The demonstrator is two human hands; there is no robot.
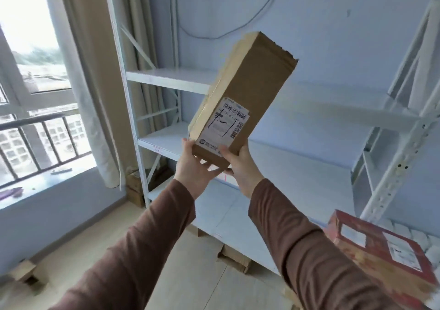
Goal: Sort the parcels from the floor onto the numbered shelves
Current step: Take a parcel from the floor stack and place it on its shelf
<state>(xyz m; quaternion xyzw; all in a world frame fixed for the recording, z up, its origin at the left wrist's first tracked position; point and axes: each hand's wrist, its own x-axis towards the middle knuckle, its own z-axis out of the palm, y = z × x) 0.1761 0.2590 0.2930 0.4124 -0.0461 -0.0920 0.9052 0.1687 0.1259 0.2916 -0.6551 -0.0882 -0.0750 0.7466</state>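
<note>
A long brown cardboard parcel [247, 90] with a white shipping label is held up in the air, tilted, in front of the white metal shelving [166, 78]. My left hand [192, 167] grips its lower left corner from below. My right hand [240, 164] holds its lower right corner, thumb on the front face. Both arms wear brown sleeves. A red parcel [381, 252] with two white labels lies on the shelf at lower right.
The shelf boards [164, 140] run from the left post to a second rack [400, 157] on the right. Cardboard pieces [235, 259] sit under the lowest board. A window with railing [38, 138] and curtain [90, 95] are at left.
</note>
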